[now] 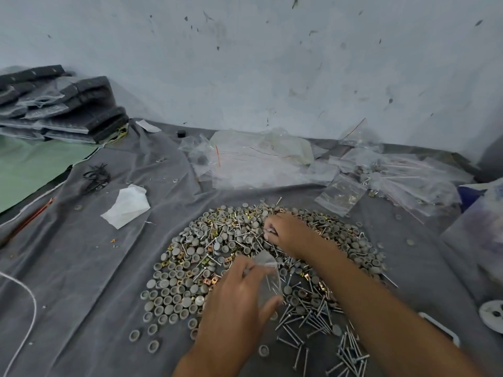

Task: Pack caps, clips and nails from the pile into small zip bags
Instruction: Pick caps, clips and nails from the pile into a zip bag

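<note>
The left hand (pixel 239 295) pinches a small clear zip bag (pixel 268 270) that already holds a few nails, while the right hand (pixel 285 231), just beyond it, has its grip curled round picked-up pieces over the pile (pixel 206 257). Most of the work looks undone: caps, clips and nails lie thick all round both hands. Filled bags (pixel 402 183) lie well beyond the right hand, so some packing is done.

Head view, close, angled down over pile (pixel 261 257).
</note>
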